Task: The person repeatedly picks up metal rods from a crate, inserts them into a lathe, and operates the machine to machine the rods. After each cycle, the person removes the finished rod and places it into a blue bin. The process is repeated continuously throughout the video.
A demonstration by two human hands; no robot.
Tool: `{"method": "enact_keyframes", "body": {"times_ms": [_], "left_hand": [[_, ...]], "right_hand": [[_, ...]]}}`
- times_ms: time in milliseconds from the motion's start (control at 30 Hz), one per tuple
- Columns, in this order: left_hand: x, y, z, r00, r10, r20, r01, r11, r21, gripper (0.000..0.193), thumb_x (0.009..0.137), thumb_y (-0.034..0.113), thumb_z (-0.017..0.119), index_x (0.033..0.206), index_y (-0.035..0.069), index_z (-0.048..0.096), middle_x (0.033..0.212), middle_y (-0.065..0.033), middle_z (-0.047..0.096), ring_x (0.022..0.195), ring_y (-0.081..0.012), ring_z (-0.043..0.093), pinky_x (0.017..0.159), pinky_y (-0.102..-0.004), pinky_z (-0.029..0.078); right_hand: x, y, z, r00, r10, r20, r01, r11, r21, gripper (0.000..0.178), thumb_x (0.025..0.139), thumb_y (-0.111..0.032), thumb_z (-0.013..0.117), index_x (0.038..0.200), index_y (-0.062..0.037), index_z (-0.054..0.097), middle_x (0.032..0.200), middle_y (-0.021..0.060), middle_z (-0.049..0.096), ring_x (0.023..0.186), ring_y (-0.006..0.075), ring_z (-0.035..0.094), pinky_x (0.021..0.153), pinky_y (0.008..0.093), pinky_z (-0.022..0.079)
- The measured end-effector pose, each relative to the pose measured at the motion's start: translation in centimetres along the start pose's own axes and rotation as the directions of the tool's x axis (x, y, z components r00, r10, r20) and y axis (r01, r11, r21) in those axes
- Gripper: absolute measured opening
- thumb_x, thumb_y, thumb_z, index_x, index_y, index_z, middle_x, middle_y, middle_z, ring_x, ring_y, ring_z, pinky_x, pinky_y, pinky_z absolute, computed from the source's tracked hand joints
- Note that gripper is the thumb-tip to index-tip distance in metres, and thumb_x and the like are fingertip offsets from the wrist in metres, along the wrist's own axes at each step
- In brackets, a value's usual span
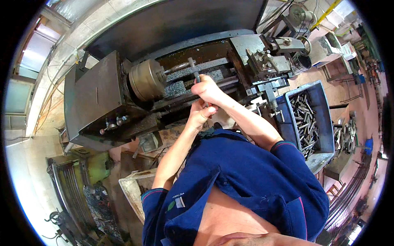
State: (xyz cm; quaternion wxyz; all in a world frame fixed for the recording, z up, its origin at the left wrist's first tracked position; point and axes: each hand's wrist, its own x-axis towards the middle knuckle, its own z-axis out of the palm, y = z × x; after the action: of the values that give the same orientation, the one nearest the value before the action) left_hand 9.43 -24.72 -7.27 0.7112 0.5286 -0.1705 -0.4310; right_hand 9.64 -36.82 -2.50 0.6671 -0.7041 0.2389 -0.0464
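Note:
My right hand (pixel 208 90) is closed around a grey metal rod (pixel 195 73) with a stepped upper end, which sticks up past the fingers at a tilt. Just below it, my left hand (pixel 200 116) has its fingers curled around what looks like the rod's lower end, mostly hidden between the two hands. Both hands are in front of a lathe's bed, apart from the machine. The lathe's round chuck (pixel 147 80) lies to the left of them. Metal chips (pixel 175 89) are heaped on the bed behind the hands.
The dark headstock (pixel 94 98) with its levers (pixel 111 125) stands left, and the carriage with tool post (pixel 269 61) right. A blue crate (pixel 290 123) of metal rods (pixel 304 119) sits by my right elbow. A pale box (pixel 130 186) stands low at left, near a green machine (pixel 92 166).

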Motion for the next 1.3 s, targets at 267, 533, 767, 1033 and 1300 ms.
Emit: {"method": "enact_keyframes", "body": {"times_ms": [267,533,767,1033,1300], "left_hand": [[0.0,-0.6,-1.4,0.999,0.048,-0.021,-0.049,0.997,-0.06,0.045,0.064,0.025,0.074,0.094,-0.002,0.054,0.077,-0.0048,0.06,0.071,-0.0145,0.061,0.057,-0.0234,0.047],[1.2,-0.6,-0.3,0.997,0.029,0.078,-0.025,0.998,-0.05,0.052,0.062,0.026,0.078,0.098,-0.002,0.054,0.082,-0.0038,0.059,0.073,-0.0119,0.058,0.063,-0.0224,0.047],[2.1,-1.6,0.5,0.982,-0.013,0.187,0.023,0.998,-0.051,0.047,0.06,0.026,0.079,0.093,0.003,0.054,0.08,-0.0009,0.057,0.068,-0.0086,0.054,0.053,-0.02,0.041],[0.9,0.0,2.3,0.987,-0.064,0.146,-0.03,0.826,0.562,0.073,0.051,0.029,0.078,0.109,-0.001,0.047,0.096,-0.0116,0.06,0.089,-0.0204,0.059,0.079,-0.0304,0.047],[-1.0,1.1,3.8,0.927,0.241,0.288,-0.357,0.33,0.874,0.074,0.045,0.028,0.078,0.108,0.004,0.049,0.1,-0.0142,0.056,0.095,-0.0309,0.056,0.082,-0.0382,0.045]], "right_hand": [[0.8,-0.2,1.6,0.998,0.064,0.025,-0.061,0.991,-0.122,0.023,0.06,-0.014,0.057,0.076,-0.0013,0.049,0.069,0.008,0.05,0.067,0.0171,0.047,0.061,0.0309,0.04],[1.0,1.3,-0.2,0.999,-0.018,-0.043,0.013,0.992,-0.123,0.019,0.06,-0.013,0.057,0.073,-0.0025,0.047,0.064,0.0062,0.047,0.064,0.0158,0.046,0.057,0.0306,0.039],[0.4,2.7,-2.1,0.988,-0.031,-0.152,0.029,0.999,-0.015,0.02,0.061,-0.014,0.06,0.074,-0.001,0.051,0.066,0.0078,0.052,0.065,0.0172,0.051,0.059,0.0306,0.042],[-4.6,4.5,-3.3,0.953,-0.188,-0.236,0.288,0.8,0.526,0.036,0.06,0.005,0.047,0.094,-0.0015,0.053,0.083,0.0055,0.057,0.078,0.0168,0.054,0.071,0.0278,0.043],[-10.6,4.0,-3.4,0.893,-0.156,-0.422,0.402,0.698,0.593,0.033,0.069,0.001,0.048,0.101,0.0,0.054,0.09,0.007,0.06,0.079,0.0155,0.057,0.073,0.0286,0.046]]}}
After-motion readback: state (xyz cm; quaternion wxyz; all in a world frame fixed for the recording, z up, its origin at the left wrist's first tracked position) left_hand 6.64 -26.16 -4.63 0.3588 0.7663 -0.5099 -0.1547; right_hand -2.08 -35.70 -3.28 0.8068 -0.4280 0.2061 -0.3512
